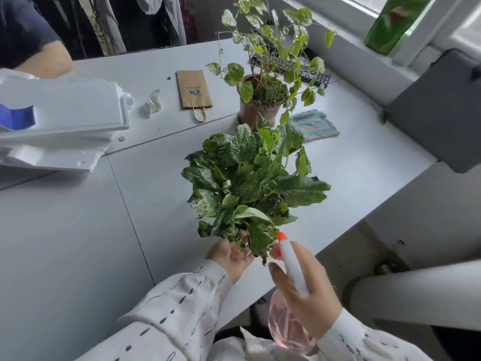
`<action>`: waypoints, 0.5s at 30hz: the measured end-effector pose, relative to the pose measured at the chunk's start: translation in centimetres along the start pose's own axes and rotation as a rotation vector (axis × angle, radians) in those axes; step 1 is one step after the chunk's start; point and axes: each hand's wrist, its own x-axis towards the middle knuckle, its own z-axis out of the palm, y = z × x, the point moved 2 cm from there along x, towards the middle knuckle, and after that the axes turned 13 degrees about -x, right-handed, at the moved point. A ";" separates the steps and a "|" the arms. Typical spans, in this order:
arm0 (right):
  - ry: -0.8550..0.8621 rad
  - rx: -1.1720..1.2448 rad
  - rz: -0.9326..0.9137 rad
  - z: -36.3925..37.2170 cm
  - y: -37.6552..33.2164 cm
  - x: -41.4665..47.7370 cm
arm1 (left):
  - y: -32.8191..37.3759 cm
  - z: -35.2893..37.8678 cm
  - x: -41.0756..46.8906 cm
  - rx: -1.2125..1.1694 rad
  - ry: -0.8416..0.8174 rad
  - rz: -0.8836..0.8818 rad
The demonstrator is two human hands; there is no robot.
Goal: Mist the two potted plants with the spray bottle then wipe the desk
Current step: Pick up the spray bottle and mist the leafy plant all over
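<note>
R hand (309, 295) curled tight round bottle (292, 269) at the neck, off the near edge of desk (78, 230), right of centre. White head up out of the fist, pink body below the palm. One fingertip (274, 252) hooked onto the front of the head, just under the orange nozzle (281, 236). Nozzle just beside the nearest leaves of near plant (250, 183), aimed far-left into them; touching or not, can't tell.

L hand (231, 256) palm up under those same leaves, fingers loose and fairly straight, leaves resting on them, tips partly lost in foliage. Pot hidden by leaves.

Far plant (263, 95) upright in a brown pot, just beyond near plant. Cloth (312, 125) flat on desk just right of that pot, well apart from both hands. Paper bag (194, 89) and crumpled tissue (152, 102) left of the pot. Foam blocks (59, 113) at far-left, keyboard (312, 71) behind far plant.
</note>
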 end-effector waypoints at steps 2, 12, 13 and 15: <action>-0.032 -0.028 -0.016 -1.4 -0.6 -0.5 | -0.1 -0.1 -0.2 0.013 -0.002 -0.041; -0.162 -0.174 -0.054 -2.3 -2.7 -2.5 | 1.0 -3.3 -4.1 0.193 -0.088 0.105; -0.155 -0.178 -0.046 -2.0 -2.7 -2.5 | 0.9 -3.3 -4.7 0.201 -0.092 0.118; -0.121 -0.168 -0.019 -1.5 -2.5 -2.3 | 0.9 -3.2 -5.4 0.220 -0.095 0.144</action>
